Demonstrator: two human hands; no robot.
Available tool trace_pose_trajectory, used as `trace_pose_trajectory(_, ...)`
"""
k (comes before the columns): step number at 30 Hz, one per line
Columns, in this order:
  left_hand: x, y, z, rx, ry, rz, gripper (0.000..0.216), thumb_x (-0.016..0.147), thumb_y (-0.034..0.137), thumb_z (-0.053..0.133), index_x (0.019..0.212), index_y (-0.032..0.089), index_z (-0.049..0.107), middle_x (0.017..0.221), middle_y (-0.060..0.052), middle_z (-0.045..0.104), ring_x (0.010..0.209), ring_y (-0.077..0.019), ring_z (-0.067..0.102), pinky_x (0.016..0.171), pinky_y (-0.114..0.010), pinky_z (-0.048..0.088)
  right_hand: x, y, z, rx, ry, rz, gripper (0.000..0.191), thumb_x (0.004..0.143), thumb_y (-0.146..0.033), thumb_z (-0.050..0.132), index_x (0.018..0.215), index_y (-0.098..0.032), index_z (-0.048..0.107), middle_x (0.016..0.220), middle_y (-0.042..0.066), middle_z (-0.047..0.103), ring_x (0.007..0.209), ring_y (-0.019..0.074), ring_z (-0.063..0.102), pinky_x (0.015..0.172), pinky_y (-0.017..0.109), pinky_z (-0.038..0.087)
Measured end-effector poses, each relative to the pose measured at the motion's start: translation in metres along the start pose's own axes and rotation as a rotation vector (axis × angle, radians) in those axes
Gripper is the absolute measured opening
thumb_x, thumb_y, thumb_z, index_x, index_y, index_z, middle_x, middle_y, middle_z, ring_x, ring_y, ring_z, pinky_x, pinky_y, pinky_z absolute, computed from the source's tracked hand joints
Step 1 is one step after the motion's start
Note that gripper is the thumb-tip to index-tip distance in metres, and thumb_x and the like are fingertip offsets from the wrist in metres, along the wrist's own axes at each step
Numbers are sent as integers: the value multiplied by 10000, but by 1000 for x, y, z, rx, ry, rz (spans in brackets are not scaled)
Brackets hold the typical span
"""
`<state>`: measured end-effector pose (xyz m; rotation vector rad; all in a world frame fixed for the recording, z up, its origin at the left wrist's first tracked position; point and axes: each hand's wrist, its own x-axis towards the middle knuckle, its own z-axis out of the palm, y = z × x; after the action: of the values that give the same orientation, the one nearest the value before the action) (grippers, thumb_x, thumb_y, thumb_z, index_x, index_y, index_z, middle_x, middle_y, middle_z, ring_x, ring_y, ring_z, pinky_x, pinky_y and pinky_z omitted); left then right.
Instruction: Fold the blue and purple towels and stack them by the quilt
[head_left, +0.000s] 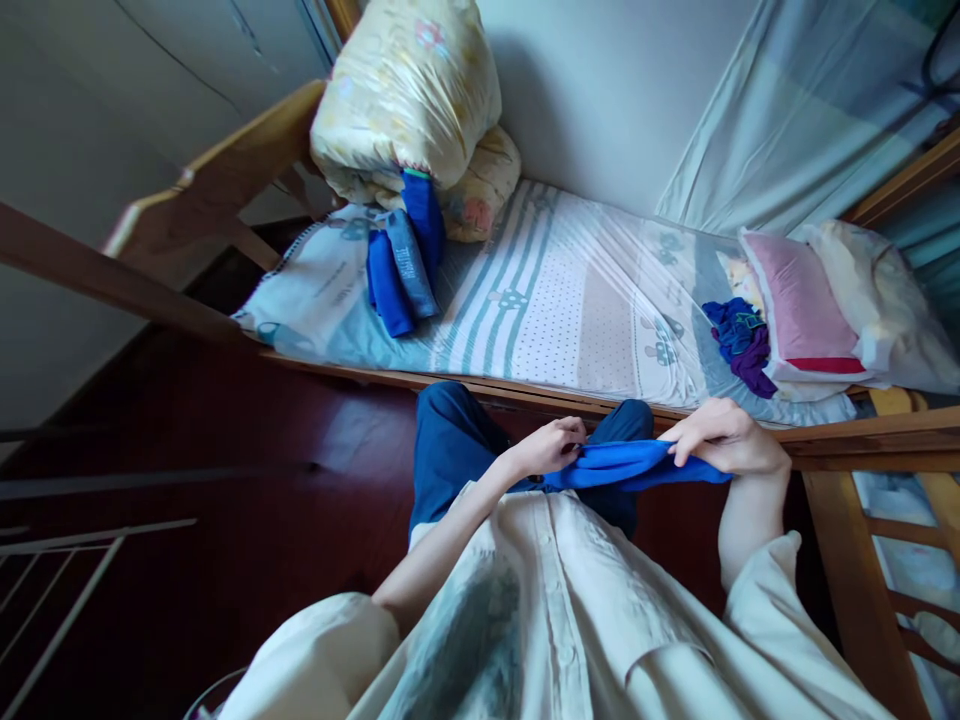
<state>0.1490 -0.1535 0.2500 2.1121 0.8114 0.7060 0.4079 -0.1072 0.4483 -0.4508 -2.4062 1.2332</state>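
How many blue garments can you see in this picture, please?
3: one blue cloth held between the left hand and right hand, and two folded ones on the bed's left end. The pile by the pillow may hide more.

The blue garment (630, 465) is a bright royal-blue piece of soft cloth, gathered into a long, narrow band. It stretches nearly level from left to right, low in the middle of the scene, just on the near side of the bed's wooden side rail and above the person's dark blue trousers. Its left end is bunched into tight folds; its right end fans a little wider and droops at the lower edge. Shallow creases run along its length.
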Motion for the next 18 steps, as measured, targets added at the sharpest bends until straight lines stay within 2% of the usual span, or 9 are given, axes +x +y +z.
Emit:
trace_pose_trajectory(3, 2, -21, 10, 65, 69, -52, 228, 799, 82, 530, 931, 153, 701, 1024, -94, 645, 984, -186, 618, 936, -308, 514, -7, -2, -4, 4, 7, 9, 287, 981, -198, 585, 744, -186, 747, 887, 71, 805, 770, 128, 775, 707, 156, 584)
trace_pose_trajectory(7, 2, -48, -4, 160, 77, -180, 218, 789, 78, 503, 897, 153, 677, 977, -100, 655, 944, -203, 626, 926, -333, 517, -27, -8, -15, -51, 142, 69, 314, 948, -243, 622, 660, -233, 744, 805, 44, 796, 645, 132, 748, 623, 185, 587)
trace_pose_trajectory(10, -5, -63, -31, 215, 153, -311, 237, 819, 86, 468, 916, 155, 672, 934, -96, 665, 892, -197, 634, 878, -313, 519, -46, -15, -28, -150, 361, 103, 317, 867, -250, 694, 551, -261, 702, 719, 32, 781, 535, 160, 715, 521, 230, 580)
trace_pose_trajectory(13, -19, -72, -68, 262, 287, -412, 318, 837, 97, 419, 1012, 146, 680, 983, -97, 693, 906, -191, 646, 872, -299, 519, -61, -18, -41, -307, 647, 168, 277, 755, -232, 760, 498, -253, 659, 692, 38, 775, 518, 190, 711, 486, 257, 579)
trace_pose_trajectory(16, -33, -71, -110, 349, 397, -483, 388, 846, 120, 393, 1103, 135, 684, 1074, -106, 716, 982, -197, 659, 925, -301, 511, -67, -14, -50, -447, 855, 301, 170, 747, -221, 734, 585, -230, 685, 768, 55, 789, 648, 211, 753, 618, 282, 622)
trace_pose_trajectory(18, -40, -65, -139, 420, 428, -507, 390, 855, 148, 398, 1111, 144, 693, 1096, -102, 723, 996, -197, 662, 947, -298, 505, -66, -9, -54, -536, 892, 367, 139, 802, -227, 676, 667, -212, 706, 831, 67, 795, 704, 204, 756, 694, 286, 617)
